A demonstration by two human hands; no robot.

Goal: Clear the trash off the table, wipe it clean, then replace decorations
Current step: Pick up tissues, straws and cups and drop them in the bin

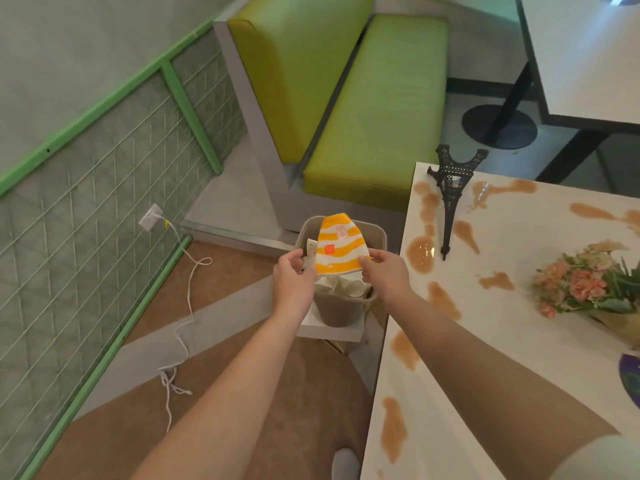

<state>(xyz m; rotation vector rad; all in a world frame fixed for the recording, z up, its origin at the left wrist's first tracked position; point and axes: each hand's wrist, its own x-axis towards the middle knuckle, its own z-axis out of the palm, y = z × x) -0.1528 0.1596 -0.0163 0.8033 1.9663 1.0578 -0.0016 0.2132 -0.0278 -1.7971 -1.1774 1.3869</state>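
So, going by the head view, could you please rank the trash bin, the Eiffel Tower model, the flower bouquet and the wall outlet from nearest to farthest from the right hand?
1. Trash bin, directly beneath the right hand.
2. Eiffel Tower model, lying on the stained table to its right.
3. Flower bouquet, farther right on the table.
4. Wall outlet, far left on the wall.

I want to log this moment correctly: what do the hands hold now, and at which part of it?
Both hands hold the yellow-and-white striped wrapper over the trash bin. The left hand pinches its lower left edge, the right hand its lower right edge.
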